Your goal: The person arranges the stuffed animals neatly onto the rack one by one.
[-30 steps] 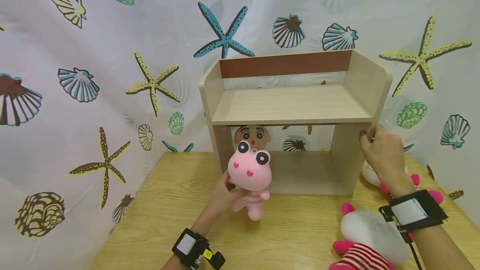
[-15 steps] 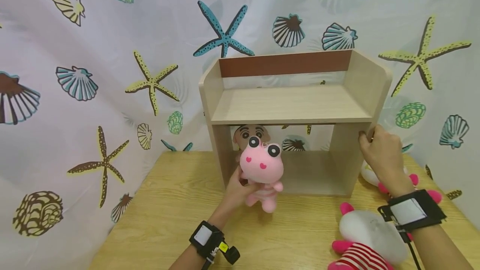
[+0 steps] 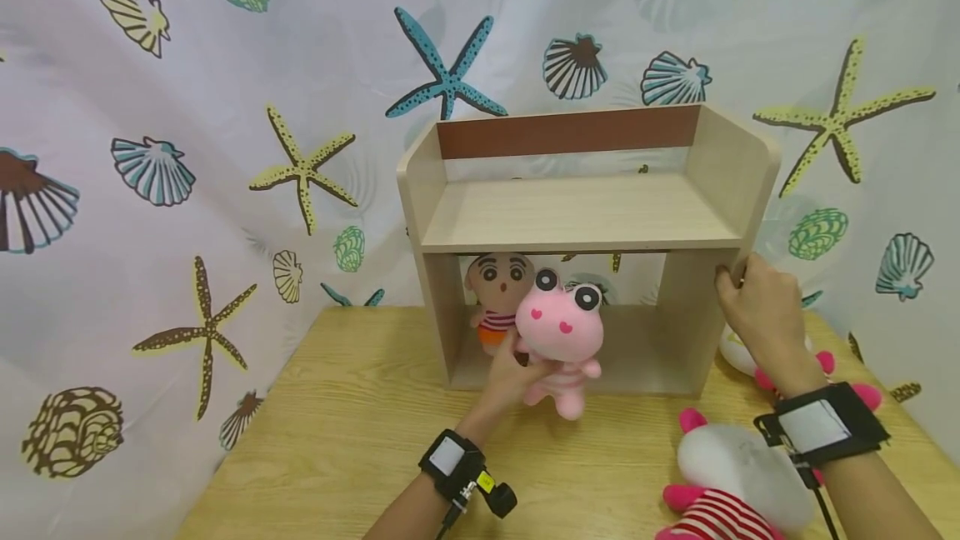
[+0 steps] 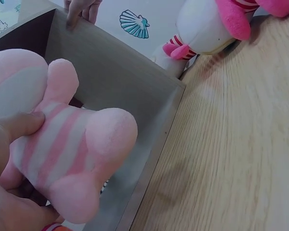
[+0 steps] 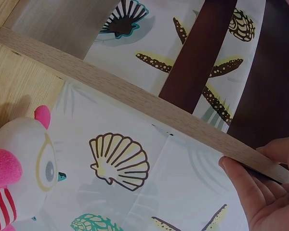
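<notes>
My left hand (image 3: 514, 373) grips a pink frog-like plush toy (image 3: 561, 327) by its striped body, thumb across the front in the left wrist view. The plush toy (image 4: 62, 144) hangs at the front opening of the lower compartment of a small wooden shelf (image 3: 581, 244). Behind it, at the left of that compartment, a boy doll plush (image 3: 498, 290) with a striped shirt and orange shorts stands upright, partly covered by my hand and the pink toy. My right hand (image 3: 765, 315) holds the front edge of the shelf's right side panel, fingers outside and thumb inside.
A white-and-pink plush (image 3: 738, 473) in a red-striped outfit lies on the wooden table (image 3: 315, 440) at the front right. Another white plush (image 3: 738, 352) lies behind my right forearm. A shell-and-starfish curtain (image 3: 225, 40) hangs behind the shelf.
My left hand has carried the pink plush toy to the right across the shelf's front, uncovering more of the boy doll. My right hand stays on the side panel.
</notes>
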Motion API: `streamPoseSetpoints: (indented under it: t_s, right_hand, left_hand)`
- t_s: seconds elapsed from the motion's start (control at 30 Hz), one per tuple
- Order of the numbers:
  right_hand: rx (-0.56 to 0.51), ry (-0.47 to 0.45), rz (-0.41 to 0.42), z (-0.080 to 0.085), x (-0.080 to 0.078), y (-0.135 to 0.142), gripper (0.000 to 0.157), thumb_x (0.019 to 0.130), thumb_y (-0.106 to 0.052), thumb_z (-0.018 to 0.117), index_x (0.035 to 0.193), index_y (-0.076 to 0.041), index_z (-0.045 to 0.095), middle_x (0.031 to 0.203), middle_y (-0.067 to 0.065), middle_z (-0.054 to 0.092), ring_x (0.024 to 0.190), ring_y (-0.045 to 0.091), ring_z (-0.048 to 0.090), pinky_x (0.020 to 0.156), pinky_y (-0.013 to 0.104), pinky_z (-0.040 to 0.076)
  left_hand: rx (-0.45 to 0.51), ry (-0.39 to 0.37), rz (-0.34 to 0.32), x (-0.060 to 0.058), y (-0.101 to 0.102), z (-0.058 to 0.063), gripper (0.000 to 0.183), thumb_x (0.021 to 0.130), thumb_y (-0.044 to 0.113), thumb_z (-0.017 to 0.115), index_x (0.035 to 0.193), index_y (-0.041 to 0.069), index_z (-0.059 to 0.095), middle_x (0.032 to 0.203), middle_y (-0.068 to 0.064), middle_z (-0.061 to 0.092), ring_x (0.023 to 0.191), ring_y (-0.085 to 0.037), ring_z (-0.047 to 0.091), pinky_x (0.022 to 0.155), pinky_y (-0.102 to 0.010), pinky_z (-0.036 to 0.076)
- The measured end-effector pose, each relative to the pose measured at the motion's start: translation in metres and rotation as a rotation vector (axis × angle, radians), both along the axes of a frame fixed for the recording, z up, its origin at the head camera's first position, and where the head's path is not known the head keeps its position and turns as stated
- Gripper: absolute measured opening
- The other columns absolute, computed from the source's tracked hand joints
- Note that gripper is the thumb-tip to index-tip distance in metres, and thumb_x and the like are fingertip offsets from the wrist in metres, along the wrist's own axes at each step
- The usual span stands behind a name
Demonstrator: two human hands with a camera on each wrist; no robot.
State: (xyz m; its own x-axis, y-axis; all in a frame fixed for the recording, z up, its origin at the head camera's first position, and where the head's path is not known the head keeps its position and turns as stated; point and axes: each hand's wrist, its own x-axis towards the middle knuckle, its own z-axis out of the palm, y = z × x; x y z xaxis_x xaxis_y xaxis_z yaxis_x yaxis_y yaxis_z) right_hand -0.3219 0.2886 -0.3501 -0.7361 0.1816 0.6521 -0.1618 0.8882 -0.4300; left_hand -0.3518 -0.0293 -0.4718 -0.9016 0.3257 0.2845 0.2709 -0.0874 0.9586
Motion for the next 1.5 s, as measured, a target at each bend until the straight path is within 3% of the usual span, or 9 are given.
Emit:
streamPoseSetpoints:
  t_s: [0.3, 0.63, 0.8, 0.9, 1.07, 1.2, 1.3, 1.43, 1.5]
  right_hand:
    - [-0.007, 0.032, -0.015, -0.003, -0.006, 0.004, 0.031, 0.094, -0.012, 0.061, 0.087, 0.017, 0.056, 0.076, 0.039, 0.061, 0.066, 0.059, 0.059, 0.053, 0.062, 0.047]
    - [-0.017, 0.041, -0.012, -0.003, -0.005, 0.0, 0.03, 0.094, -0.012, 0.06, 0.084, 0.015, 0.056, 0.073, 0.036, 0.061, 0.066, 0.059, 0.058, 0.054, 0.063, 0.045]
    - [-0.018, 0.038, -0.015, -0.003, -0.003, 0.0, 0.029, 0.094, -0.011, 0.061, 0.087, 0.017, 0.056, 0.074, 0.037, 0.061, 0.067, 0.059, 0.059, 0.054, 0.062, 0.047]
    - [-0.016, 0.033, -0.018, -0.003, -0.002, 0.001, 0.029, 0.094, -0.011, 0.061, 0.087, 0.017, 0.056, 0.074, 0.038, 0.06, 0.066, 0.058, 0.059, 0.053, 0.061, 0.047]
    - [-0.01, 0.046, -0.018, 0.001, -0.002, 0.002, 0.028, 0.093, -0.01, 0.061, 0.083, 0.016, 0.056, 0.072, 0.036, 0.06, 0.064, 0.057, 0.059, 0.052, 0.06, 0.047]
    - [-0.012, 0.055, -0.008, 0.003, -0.004, 0.002, 0.028, 0.093, -0.01, 0.061, 0.084, 0.016, 0.056, 0.073, 0.037, 0.061, 0.065, 0.057, 0.06, 0.052, 0.061, 0.047]
    - [-0.018, 0.046, -0.005, 0.003, -0.004, 0.003, 0.029, 0.094, -0.01, 0.061, 0.086, 0.017, 0.056, 0.074, 0.037, 0.061, 0.067, 0.058, 0.06, 0.053, 0.061, 0.049]
    - [-0.021, 0.034, -0.009, 0.0, -0.002, 0.003, 0.029, 0.094, -0.01, 0.061, 0.085, 0.016, 0.056, 0.072, 0.035, 0.061, 0.065, 0.057, 0.06, 0.052, 0.059, 0.049]
    - [-0.019, 0.029, -0.008, -0.001, -0.001, 0.004, 0.029, 0.094, -0.01, 0.062, 0.086, 0.017, 0.056, 0.073, 0.036, 0.061, 0.065, 0.056, 0.061, 0.052, 0.058, 0.05]
  left_hand:
    - [0.047, -0.009, 0.006, -0.01, 0.025, -0.005, 0.07, 0.083, 0.014, 0.08, 0.14, 0.036, 0.047, 0.132, 0.008, 0.06, 0.124, -0.015, 0.053, 0.104, -0.043, 0.041]
    - [0.128, 0.062, -0.032, -0.019, 0.05, -0.001, 0.054, 0.083, 0.004, 0.078, 0.13, 0.024, 0.06, 0.122, -0.001, 0.068, 0.114, -0.021, 0.062, 0.097, -0.039, 0.048]
    - [0.177, -0.05, -0.07, -0.016, 0.063, 0.002, 0.042, 0.083, 0.001, 0.077, 0.12, 0.016, 0.067, 0.107, -0.007, 0.073, 0.097, -0.029, 0.071, 0.083, -0.039, 0.056]
    - [0.235, -0.088, -0.109, -0.015, 0.07, 0.004, 0.045, 0.083, -0.004, 0.074, 0.123, 0.014, 0.064, 0.108, -0.012, 0.073, 0.095, -0.036, 0.071, 0.083, -0.043, 0.056]
    - [0.239, -0.037, -0.105, -0.021, 0.078, 0.005, 0.047, 0.083, -0.004, 0.074, 0.124, 0.016, 0.061, 0.105, -0.011, 0.074, 0.092, -0.035, 0.071, 0.077, -0.039, 0.058]
    - [0.309, -0.02, -0.225, -0.032, 0.085, 0.005, 0.046, 0.084, -0.011, 0.068, 0.125, 0.01, 0.062, 0.103, -0.024, 0.071, 0.092, -0.047, 0.067, 0.075, -0.042, 0.058]
    - [0.357, -0.031, -0.35, -0.041, 0.09, 0.003, 0.048, 0.085, -0.018, 0.063, 0.127, 0.004, 0.063, 0.104, -0.036, 0.066, 0.085, -0.048, 0.066, 0.072, -0.042, 0.057]
    - [0.335, -0.057, -0.389, -0.047, 0.095, -0.001, 0.049, 0.086, -0.017, 0.063, 0.128, 0.008, 0.063, 0.105, -0.037, 0.065, 0.076, -0.03, 0.067, 0.064, -0.031, 0.053]
    - [0.345, -0.065, -0.397, -0.049, 0.097, -0.003, 0.049, 0.087, -0.017, 0.063, 0.129, 0.008, 0.063, 0.106, -0.038, 0.064, 0.079, -0.029, 0.067, 0.068, -0.033, 0.054]
